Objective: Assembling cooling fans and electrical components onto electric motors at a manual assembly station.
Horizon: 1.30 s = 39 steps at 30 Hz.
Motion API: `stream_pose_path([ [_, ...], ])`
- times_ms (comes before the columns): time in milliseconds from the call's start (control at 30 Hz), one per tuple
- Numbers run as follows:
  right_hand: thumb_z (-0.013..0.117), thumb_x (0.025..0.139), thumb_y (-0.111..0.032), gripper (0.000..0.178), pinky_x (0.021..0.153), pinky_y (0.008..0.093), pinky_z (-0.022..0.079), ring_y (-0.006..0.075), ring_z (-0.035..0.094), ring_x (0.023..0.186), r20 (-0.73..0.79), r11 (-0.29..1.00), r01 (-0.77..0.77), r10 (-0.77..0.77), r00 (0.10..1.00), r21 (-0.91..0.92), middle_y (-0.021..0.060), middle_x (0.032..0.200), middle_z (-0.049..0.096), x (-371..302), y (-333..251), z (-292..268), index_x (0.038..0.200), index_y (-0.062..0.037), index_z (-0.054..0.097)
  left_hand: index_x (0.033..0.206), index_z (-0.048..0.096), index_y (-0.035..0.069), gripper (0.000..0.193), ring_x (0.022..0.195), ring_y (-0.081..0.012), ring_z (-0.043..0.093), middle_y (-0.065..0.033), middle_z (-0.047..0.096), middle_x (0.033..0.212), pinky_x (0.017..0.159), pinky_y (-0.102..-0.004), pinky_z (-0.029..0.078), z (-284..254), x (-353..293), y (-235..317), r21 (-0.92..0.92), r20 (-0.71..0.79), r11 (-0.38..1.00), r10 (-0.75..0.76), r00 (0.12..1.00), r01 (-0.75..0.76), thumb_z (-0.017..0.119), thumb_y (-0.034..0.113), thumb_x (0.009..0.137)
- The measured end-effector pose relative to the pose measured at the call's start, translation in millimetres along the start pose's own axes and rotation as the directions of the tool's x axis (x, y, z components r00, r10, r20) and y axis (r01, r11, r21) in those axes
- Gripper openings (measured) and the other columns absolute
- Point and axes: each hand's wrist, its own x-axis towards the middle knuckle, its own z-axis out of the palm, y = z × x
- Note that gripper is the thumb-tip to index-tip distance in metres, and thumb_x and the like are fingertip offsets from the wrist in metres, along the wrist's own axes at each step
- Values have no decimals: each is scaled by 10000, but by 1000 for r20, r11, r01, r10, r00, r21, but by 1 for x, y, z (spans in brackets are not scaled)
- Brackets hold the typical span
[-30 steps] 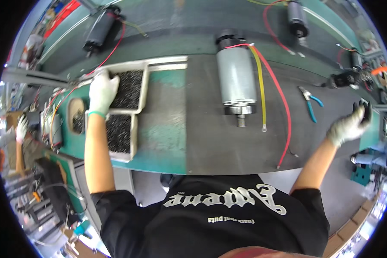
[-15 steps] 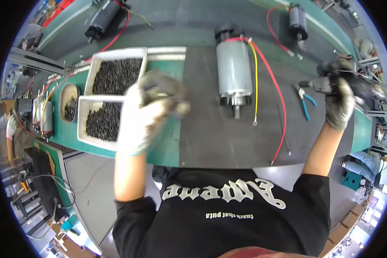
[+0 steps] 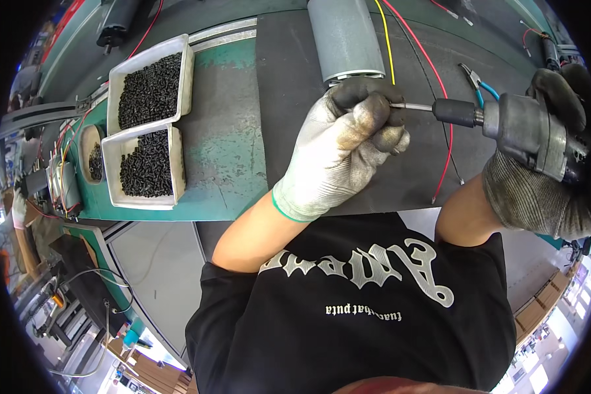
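Note:
My left hand, in a white glove with dark-stained fingertips, is pinched closed at the tip of a thin metal driver bit. Anything small between those fingertips is hidden. In my gloved right hand is a grey power screwdriver, held level with its black bit holder pointing left. Just beyond my left hand lies a grey cylindrical motor, its near end partly covered by my fingers. A yellow wire and a red wire run beside it.
Two white trays of small black screws stand at the left, beside an oval dish with fewer. Blue-handled cutters lie behind the screwdriver. Other motors sit further back. Another person's gloved hand shows at far left.
My left hand has moved right from beside the screw trays to the bit's tip. My right hand has brought the screwdriver nearer. The view has shifted, so the motor appears higher.

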Motion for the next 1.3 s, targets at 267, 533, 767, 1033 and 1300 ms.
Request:
stream_pose_path([
  [267,568,766,-99,521,864,479,433,273,456,1022,0,994,-92,92,996,56,183,1113,474,-6,3,-21,1241,72,438,987,603,-51,175,631,-96,551,-77,631,780,587,-224,456,-6,-21,-5,568,-284,822,159,945,32,625,113,930],
  [533,563,772,-106,489,846,470,437,260,439,1004,-15,982,-160,162,987,98,171,1098,446,-12,11,-31,1210,72,438,1013,593,-41,151,617,-94,552,-82,635,798,581,-221,454,-12,-24,-17,454,-410,885,108,906,100,590,93,943],
  [767,559,777,-112,463,831,462,440,248,424,989,-17,972,-200,204,979,120,160,1084,422,-22,40,-18,1183,73,438,1004,579,-51,141,609,-90,538,-81,619,790,574,-223,444,4,-23,-24,437,-479,894,139,867,98,587,70,933],
  [1033,555,783,-120,433,813,453,444,235,407,971,2,952,-251,254,967,176,148,1068,394,-33,43,-17,1152,74,438,919,523,21,249,517,-85,366,0,471,718,538,-245,374,-22,-32,-19,-114,-156,926,-375,914,360,515,263,981],
  [1300,523,835,-123,486,808,449,489,249,408,1004,17,968,-207,207,978,141,206,1164,397,-19,58,-31,1240,120,408,1040,514,72,186,602,-78,419,-12,496,782,556,-260,391,-33,-7,-18,502,-541,844,136,830,188,463,244,992],
])
